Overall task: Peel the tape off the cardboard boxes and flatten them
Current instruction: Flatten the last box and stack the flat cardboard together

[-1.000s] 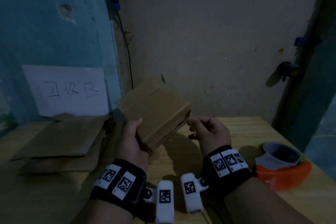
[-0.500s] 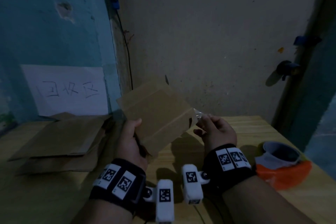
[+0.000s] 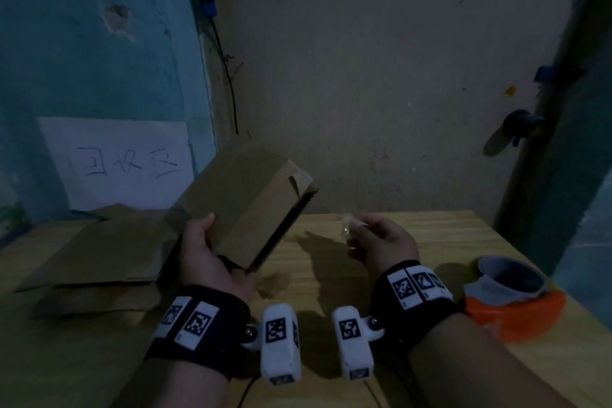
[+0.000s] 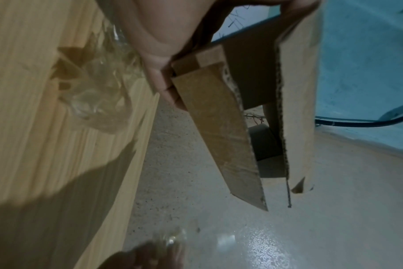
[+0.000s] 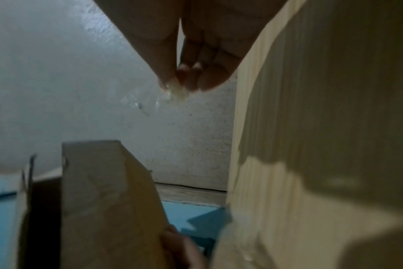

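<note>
My left hand (image 3: 205, 252) grips a small brown cardboard box (image 3: 251, 205) by its near corner and holds it tilted above the wooden table (image 3: 430, 232). In the left wrist view the box (image 4: 295, 94) shows loose flaps with a gap between them. My right hand (image 3: 381, 238) is off to the right of the box and pinches a crumpled strip of clear tape (image 3: 347, 225) between thumb and fingertips. The right wrist view shows the tape (image 5: 175, 91) hanging from the fingertips, with the box (image 5: 104, 200) below.
Flattened cardboard sheets (image 3: 99, 248) lie stacked on the table's left side under a white paper sign (image 3: 122, 162) on the blue wall. An orange tape dispenser with a roll (image 3: 510, 295) sits at the right edge. Crumpled clear tape (image 4: 97, 94) lies on the table under the box.
My right hand pulled the clear tape off the box's right edge and drew away to the right. The box tipped up and back to the left, its flap edge now loose.
</note>
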`<state>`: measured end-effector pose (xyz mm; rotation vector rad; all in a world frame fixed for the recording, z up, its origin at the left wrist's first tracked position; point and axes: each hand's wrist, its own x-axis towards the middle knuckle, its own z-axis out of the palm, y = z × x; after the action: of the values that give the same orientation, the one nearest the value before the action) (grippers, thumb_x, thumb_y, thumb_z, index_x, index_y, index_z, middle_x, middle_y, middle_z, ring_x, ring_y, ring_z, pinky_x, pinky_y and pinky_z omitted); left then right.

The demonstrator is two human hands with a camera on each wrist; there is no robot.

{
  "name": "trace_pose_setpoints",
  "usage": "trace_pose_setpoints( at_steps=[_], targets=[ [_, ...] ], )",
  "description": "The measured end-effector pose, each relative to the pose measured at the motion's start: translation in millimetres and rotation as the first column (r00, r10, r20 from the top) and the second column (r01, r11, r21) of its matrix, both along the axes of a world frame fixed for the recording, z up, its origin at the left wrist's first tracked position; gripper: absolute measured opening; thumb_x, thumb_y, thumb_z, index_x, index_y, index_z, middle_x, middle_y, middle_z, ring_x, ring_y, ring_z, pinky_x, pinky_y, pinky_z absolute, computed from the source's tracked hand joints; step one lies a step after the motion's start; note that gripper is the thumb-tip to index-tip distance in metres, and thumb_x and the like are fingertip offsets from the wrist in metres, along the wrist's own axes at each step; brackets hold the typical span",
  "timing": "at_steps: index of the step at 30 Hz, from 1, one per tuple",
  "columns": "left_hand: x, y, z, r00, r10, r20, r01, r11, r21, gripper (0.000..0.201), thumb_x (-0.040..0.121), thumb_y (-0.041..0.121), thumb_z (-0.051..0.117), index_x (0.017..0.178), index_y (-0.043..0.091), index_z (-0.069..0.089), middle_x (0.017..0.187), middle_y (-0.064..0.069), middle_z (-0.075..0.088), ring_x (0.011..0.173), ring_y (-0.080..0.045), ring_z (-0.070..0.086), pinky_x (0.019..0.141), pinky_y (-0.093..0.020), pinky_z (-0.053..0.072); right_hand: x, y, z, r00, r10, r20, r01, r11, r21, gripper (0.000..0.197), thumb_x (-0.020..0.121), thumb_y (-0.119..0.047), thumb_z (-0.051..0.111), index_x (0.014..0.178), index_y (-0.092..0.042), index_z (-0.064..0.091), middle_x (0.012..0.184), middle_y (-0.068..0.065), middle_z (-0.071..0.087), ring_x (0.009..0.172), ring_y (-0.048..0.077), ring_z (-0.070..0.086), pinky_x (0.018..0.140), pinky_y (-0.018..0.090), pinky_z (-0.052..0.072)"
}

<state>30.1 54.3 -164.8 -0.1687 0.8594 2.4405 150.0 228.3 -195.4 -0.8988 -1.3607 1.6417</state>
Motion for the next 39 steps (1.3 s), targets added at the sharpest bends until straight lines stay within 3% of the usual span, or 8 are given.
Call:
trace_pose_setpoints(
  at_steps=[3, 7, 12, 15, 19, 27, 32, 39],
  targets=[
    [-1.3, 0.9, -1.5, 1.0, -0.001, -0.001, 0.001, 1.0, -0.011, 0.016, 0.092, 0.039, 0.065, 0.102, 0.027, 0.067, 0.116, -0.006, 0.069, 0.103, -0.025, 0.061, 0.085, -0.042, 0.049, -3.7, -2.5, -2.3, 0.998, 0.048, 0.044, -0.049, 0.998, 0.032, 0.008, 0.091, -0.008, 0.071, 0.098, -0.009, 0.072, 0.089, 0.013, 0.076, 0.076, 0.023, 0.074, 0.064, 0.031, 0.059],
    [-1.3, 1.3, -2.6, 0.999, 0.025, 0.021, -0.025, 1.0, -0.013, 0.044, 0.08, 0.042, 0.074, 0.12, 0.024, 0.07, 0.12, -0.007, 0.072, 0.112, -0.03, 0.064, 0.095, -0.047, 0.051, -5.2, -5.0, -5.1, 0.99, 0.123, 0.071, -0.123, 0.992, -0.004, 0.013, 0.095, -0.006, 0.063, 0.089, -0.01, 0.073, 0.09, 0.015, 0.076, 0.081, 0.027, 0.075, 0.064, 0.034, 0.058],
    [-1.5, 1.3, -2.9, 0.999, 0.033, 0.03, -0.033, 0.999, -0.005, 0.05, 0.079, 0.042, 0.075, 0.125, 0.024, 0.069, 0.121, -0.008, 0.073, 0.113, -0.031, 0.065, 0.094, -0.047, 0.053, -5.0, -6.4, -6.2, 0.984, 0.092, 0.154, -0.104, 0.992, 0.077, 0.015, 0.095, -0.02, 0.067, 0.085, -0.022, 0.079, 0.074, -0.002, 0.074, 0.077, 0.022, 0.067, 0.066, 0.035, 0.056],
    [0.0, 1.5, -2.7, 0.998, 0.044, 0.037, -0.044, 0.999, -0.003, 0.05, 0.08, 0.041, 0.075, 0.126, 0.023, 0.068, 0.122, -0.008, 0.072, 0.112, -0.031, 0.065, 0.101, -0.05, 0.051, -1.3, -6.0, -4.4, 0.977, 0.087, 0.194, -0.108, 0.989, 0.104, 0.016, 0.088, -0.031, 0.075, 0.078, -0.019, 0.078, 0.069, 0.001, 0.075, 0.068, 0.021, 0.067, 0.072, 0.041, 0.061],
    [1.2, 2.3, -3.3, 0.998, 0.051, 0.038, -0.051, 0.999, -0.001, 0.052, 0.077, 0.04, 0.077, 0.126, 0.023, 0.067, 0.121, -0.008, 0.072, 0.112, -0.032, 0.066, 0.103, -0.053, 0.051, 1.1, -8.1, -0.9, 0.969, 0.11, 0.219, -0.143, 0.98, 0.138, 0.024, 0.086, -0.036, 0.076, 0.077, -0.013, 0.076, 0.068, 0.003, 0.076, 0.06, 0.018, 0.068, 0.062, 0.034, 0.057],
    [2.8, 2.2, -1.6, 0.998, 0.047, 0.042, -0.046, 0.999, -0.02, 0.052, 0.079, 0.042, 0.076, 0.126, 0.023, 0.066, 0.12, -0.007, 0.071, 0.111, -0.03, 0.065, 0.101, -0.049, 0.051, -5.6, -7.2, -3.3, 0.972, 0.14, 0.191, -0.146, 0.989, 0.022, 0.022, 0.093, -0.021, 0.067, 0.078, -0.011, 0.079, 0.071, 0.007, 0.077, 0.083, 0.035, 0.075, 0.067, 0.04, 0.058],
    [2.5, 1.9, -2.6, 0.999, 0.036, 0.024, -0.035, 0.999, -0.018, 0.05, 0.081, 0.042, 0.074, 0.127, 0.023, 0.066, 0.122, -0.008, 0.071, 0.111, -0.03, 0.065, 0.096, -0.047, 0.054, -1.5, -9.5, -1.3, 0.952, 0.165, 0.258, -0.185, 0.981, 0.054, 0.02, 0.085, -0.031, 0.078, 0.071, -0.015, 0.076, 0.076, 0.003, 0.078, 0.082, 0.028, 0.075, 0.079, 0.047, 0.062],
    [3.0, 1.8, -1.1, 0.999, 0.024, 0.025, -0.024, 1.0, -0.015, 0.049, 0.083, 0.04, 0.073, 0.128, 0.023, 0.065, 0.121, -0.008, 0.07, 0.11, -0.03, 0.064, 0.097, -0.048, 0.052, -0.9, -10.3, -1.8, 0.962, 0.079, 0.26, -0.115, 0.986, 0.125, 0.026, 0.086, -0.033, 0.077, 0.076, -0.01, 0.072, 0.066, 0.005, 0.071, 0.062, 0.021, 0.064, 0.061, 0.033, 0.056]
  ],
)
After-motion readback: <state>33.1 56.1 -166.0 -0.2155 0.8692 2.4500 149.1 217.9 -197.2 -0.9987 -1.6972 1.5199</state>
